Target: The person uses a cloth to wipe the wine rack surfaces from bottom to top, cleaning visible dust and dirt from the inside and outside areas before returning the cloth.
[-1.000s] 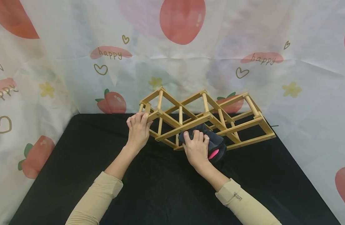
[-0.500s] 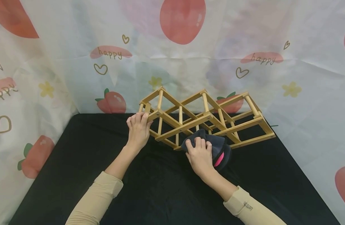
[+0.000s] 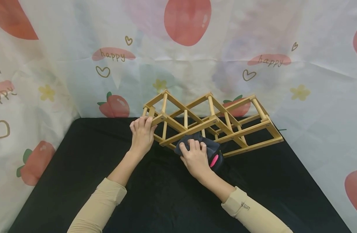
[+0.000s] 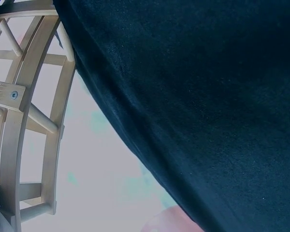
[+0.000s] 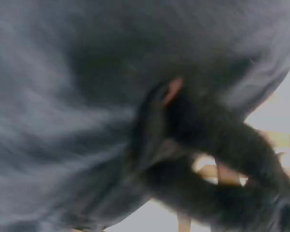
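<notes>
A wooden lattice rack [image 3: 185, 118] of slats and round dowels stands near the back of the black-covered table. At its left end my left hand [image 3: 142, 134] grips the corner, fingers bent over the slat. My right hand [image 3: 195, 157] holds a bunched dark navy cloth [image 3: 212, 145] with a bright pink patch, fingers curled into it. This cloth overlaps the lower front slats near the rack's middle. In the left wrist view part of the rack [image 4: 34, 72] shows at the left edge. Blurred folds of the cloth [image 5: 87, 121] fill most of the right wrist view.
Black fabric [image 3: 155, 200] covers the table. A pale curtain [image 3: 190, 71] printed with fruit, hearts and "happy" hangs close behind the rack and along both sides.
My right hand first drew the cloth slightly right and toward me, then moved left and a little away with it along the rack's front. The left hand keeps its grip in place.
</notes>
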`<state>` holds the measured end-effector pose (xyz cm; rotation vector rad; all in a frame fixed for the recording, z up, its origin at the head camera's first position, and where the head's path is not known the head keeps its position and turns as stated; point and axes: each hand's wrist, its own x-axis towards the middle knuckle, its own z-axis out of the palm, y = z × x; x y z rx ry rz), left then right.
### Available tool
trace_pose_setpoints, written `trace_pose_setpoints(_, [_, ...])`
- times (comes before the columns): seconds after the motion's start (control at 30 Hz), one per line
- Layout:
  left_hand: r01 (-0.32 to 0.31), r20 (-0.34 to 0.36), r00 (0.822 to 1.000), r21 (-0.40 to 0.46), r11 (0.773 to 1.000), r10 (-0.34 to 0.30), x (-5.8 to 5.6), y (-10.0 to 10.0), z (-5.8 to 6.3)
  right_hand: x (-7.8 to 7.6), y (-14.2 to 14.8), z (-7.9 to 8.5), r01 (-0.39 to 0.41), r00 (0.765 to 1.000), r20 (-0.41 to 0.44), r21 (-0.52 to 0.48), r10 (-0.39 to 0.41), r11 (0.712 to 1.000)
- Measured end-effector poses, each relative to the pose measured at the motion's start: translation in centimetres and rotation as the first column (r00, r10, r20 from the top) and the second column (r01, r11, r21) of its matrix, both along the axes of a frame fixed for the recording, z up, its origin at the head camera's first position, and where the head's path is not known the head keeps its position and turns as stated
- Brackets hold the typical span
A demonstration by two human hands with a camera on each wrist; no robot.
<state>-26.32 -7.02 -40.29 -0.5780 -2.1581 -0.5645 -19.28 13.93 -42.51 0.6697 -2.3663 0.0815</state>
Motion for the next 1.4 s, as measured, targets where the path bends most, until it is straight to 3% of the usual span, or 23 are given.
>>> trace_pose_setpoints(0.23, [0.009,0.015,1.0,0.0,1.0,-0.009,0.0,0.1,0.0,0.5,2.1,-1.2,0.066,0.994,0.09,0.012,-0.066,0.998])
trace_pose_setpoints(0.73, [-0.002,0.011,1.0,0.015,1.0,0.002,0.1,-0.5,-0.2,-0.2,-0.4,0.6,-0.021,0.995,0.095,-0.044,0.025,0.999])
trace_pose_setpoints(1.0, [0.012,0.004,1.0,0.005,1.0,-0.012,0.1,-0.2,-0.1,0.2,1.7,-0.8,0.059,0.988,0.146,-0.038,-0.053,0.998])
trace_pose_setpoints(1.13, [0.004,-0.005,1.0,0.002,1.0,-0.004,0.0,-0.1,-0.1,0.2,1.8,-1.0,0.051,0.99,0.136,-0.047,-0.044,0.998])
trace_pose_setpoints(1.4, [-0.001,-0.012,1.0,0.012,1.0,0.001,0.0,-0.1,-0.2,-0.3,-0.1,0.5,0.011,0.997,0.079,-0.048,-0.007,0.999])
